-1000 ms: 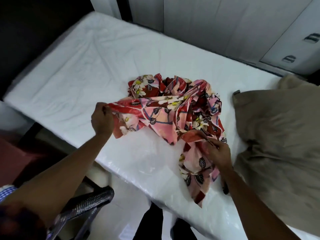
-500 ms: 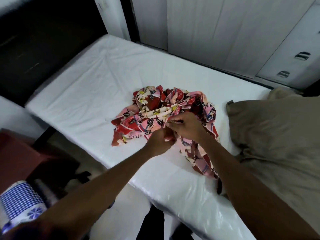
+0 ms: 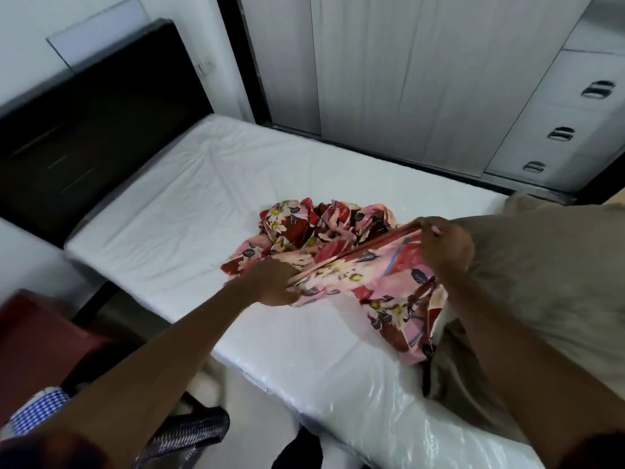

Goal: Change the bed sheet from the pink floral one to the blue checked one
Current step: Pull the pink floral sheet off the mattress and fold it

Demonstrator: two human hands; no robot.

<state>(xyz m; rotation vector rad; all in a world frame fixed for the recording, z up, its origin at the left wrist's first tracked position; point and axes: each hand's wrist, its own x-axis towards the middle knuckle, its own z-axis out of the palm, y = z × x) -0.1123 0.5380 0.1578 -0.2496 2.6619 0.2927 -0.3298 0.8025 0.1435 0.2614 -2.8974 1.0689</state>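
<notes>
The left hand (image 3: 270, 282) and the right hand (image 3: 443, 243) each pinched one hem of the pink floral sheet (image 3: 382, 282), and a hard tug might have dragged its loose tail off the slick plastic-wrapped mattress (image 3: 169, 204) to the floor, for it lay mid-bed in a crumpled, glossy red-and-pink heap.

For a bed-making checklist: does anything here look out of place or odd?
The pink floral sheet lies crumpled on the mattress, not spread flat; the left hand and right hand grip one edge. Clear plastic wrap covers the mattress.
</notes>
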